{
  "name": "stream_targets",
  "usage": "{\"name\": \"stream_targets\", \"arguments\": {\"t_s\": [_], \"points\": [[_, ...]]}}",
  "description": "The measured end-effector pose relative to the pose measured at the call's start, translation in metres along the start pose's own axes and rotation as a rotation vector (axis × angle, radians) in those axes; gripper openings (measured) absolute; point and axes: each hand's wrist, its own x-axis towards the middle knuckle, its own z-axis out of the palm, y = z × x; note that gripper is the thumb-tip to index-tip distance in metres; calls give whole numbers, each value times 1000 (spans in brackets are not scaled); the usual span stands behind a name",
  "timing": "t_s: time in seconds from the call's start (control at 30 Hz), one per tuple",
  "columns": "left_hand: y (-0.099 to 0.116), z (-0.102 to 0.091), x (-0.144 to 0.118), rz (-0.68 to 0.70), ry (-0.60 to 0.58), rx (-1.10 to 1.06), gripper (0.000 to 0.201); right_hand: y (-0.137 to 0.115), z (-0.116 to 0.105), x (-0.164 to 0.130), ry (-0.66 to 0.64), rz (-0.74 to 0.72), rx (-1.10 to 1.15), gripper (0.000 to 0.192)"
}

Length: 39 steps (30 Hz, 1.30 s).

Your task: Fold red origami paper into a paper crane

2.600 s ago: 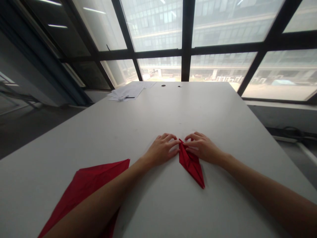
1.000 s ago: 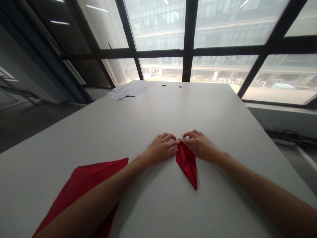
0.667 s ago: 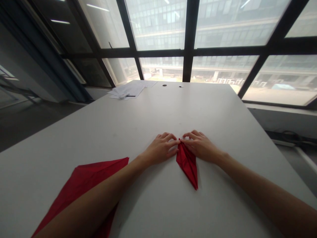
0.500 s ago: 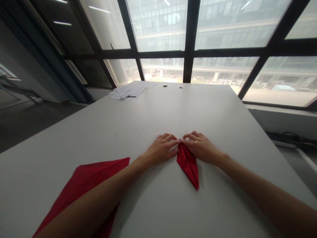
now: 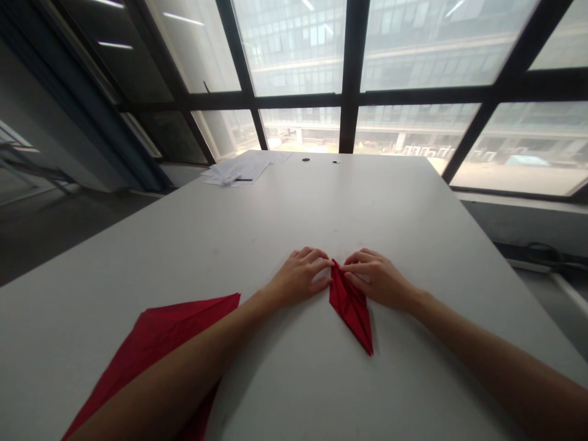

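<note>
A slim, pointed red folded sheet (image 5: 350,306) lies on the white table in front of me, creased lengthwise; paper or cloth, I cannot tell. My left hand (image 5: 304,277) pinches its narrow far tip from the left, the thumb resting along its left edge. From the other side, my right hand (image 5: 377,277) grips the upper right edge just below that tip, index finger and thumb on the fold. The lower point of the sheet angles toward me and slightly right. Partly beneath my left forearm lies a larger red sheet (image 5: 156,337), also with folds.
Loose white papers (image 5: 239,168) with a dark pen-like object (image 5: 243,179) lie at the table's far left corner. Two round dark cable holes (image 5: 305,160) show near the far edge. Tall windows with a black frame (image 5: 351,79) stand behind the table (image 5: 285,208).
My right hand has drawn back a little to the right from the tip, with thumb now showing. The folded sheet's lower point has shifted slightly right and toward me.
</note>
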Motion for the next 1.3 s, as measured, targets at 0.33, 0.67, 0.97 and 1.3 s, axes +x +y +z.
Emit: {"name": "stream_targets", "arguments": {"t_s": [0.33,0.67,0.97,1.3], "points": [[1,-5,0,43,-35,57,37,-1,-3,-2,-70,-57,-71,20],[1,-4,0,6,-41,85,41,-1,-1,-1,-74,-78,-83,19],[4,-4,1,21,-61,134,38,-2,-3,-1,-73,-85,-87,19],[1,0,0,2,-31,87,38,-1,1,0,-53,-60,-34,19]]}}
